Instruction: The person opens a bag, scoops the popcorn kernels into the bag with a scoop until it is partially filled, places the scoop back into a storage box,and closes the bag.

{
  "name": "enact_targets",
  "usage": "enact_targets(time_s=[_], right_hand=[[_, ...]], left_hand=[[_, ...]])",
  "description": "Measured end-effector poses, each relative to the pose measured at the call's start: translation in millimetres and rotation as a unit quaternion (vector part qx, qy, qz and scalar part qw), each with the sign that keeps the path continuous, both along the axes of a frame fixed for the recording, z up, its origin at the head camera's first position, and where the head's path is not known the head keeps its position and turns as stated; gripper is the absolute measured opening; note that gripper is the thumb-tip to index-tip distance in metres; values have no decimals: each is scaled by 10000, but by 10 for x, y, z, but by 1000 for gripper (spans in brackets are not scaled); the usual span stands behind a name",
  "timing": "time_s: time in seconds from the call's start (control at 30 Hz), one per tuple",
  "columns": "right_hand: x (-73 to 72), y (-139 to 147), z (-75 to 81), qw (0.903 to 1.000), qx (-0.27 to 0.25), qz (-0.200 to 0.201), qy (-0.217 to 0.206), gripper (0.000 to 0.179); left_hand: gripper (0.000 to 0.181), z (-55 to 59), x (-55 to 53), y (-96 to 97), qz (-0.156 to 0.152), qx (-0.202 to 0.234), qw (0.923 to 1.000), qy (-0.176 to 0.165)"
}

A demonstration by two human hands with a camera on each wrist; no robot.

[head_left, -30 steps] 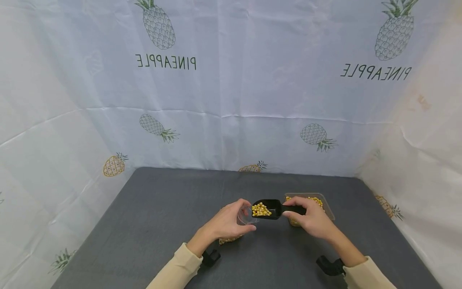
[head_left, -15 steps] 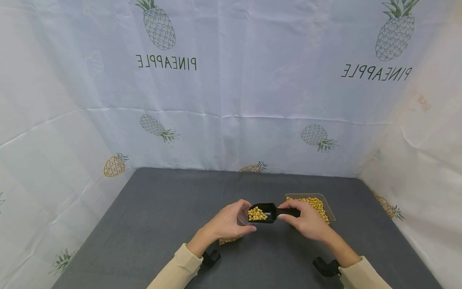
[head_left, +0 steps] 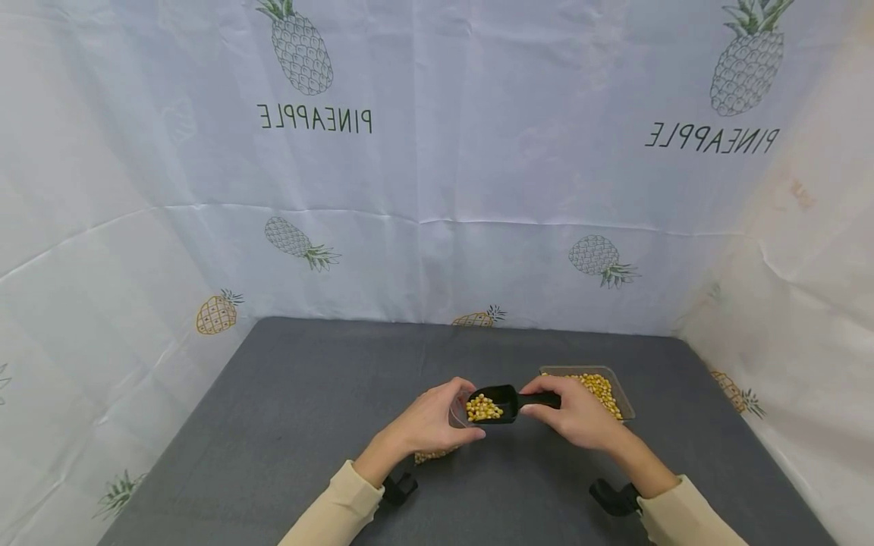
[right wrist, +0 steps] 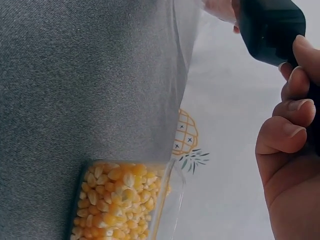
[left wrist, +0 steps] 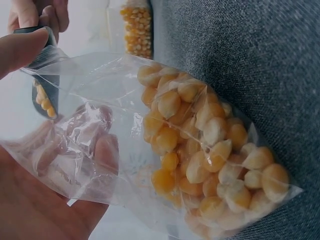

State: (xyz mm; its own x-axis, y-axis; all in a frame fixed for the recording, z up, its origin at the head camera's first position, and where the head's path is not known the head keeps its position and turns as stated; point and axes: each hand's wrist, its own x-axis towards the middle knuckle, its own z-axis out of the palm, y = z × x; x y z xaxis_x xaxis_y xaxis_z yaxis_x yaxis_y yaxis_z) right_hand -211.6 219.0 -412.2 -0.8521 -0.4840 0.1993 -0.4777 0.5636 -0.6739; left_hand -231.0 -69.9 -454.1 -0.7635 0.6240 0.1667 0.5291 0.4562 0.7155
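My left hand (head_left: 430, 417) holds the mouth of a clear plastic bag (left wrist: 115, 185) spread between thumb and fingers. Corn kernels (left wrist: 210, 160) fill the bag's lower part, which hangs just above or on the table; I cannot tell which. My right hand (head_left: 580, 413) grips the handle of a black scoop (head_left: 507, 400). Yellow kernels (head_left: 483, 408) lie in the scoop's front, and its tip sits within the bag's opening. In the left wrist view the scoop tilts down, kernels at its lip. The right wrist view shows the scoop's underside (right wrist: 272, 30).
A clear rectangular container (head_left: 624, 398) of corn kernels stands behind my right hand. The grey table (head_left: 328, 394) extends to a white curtain (head_left: 478, 167) printed with pineapples. Black wrist mounts (head_left: 399, 487) hang under both forearms.
My right hand has moved left and slightly nearer, carrying the scoop's tip into the bag's opening. The kernels are still in the scoop. My left hand has hardly moved.
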Motion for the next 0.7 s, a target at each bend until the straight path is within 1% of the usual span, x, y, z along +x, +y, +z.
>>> enact_targets(time_s=[0.17,0.37,0.7], right_hand=[[-1,-31,33,9999,53,147,-29,23],[-6,-78,72,9997,207,144,-9,21],[-24,-152,128,9989,265,367,108,18]], left_hand=[[62,7,8,7,30,-53,10000,53],[63,11,14,5,61,-119,9999,35],[66,14,13,8,157,-218,9995,161]])
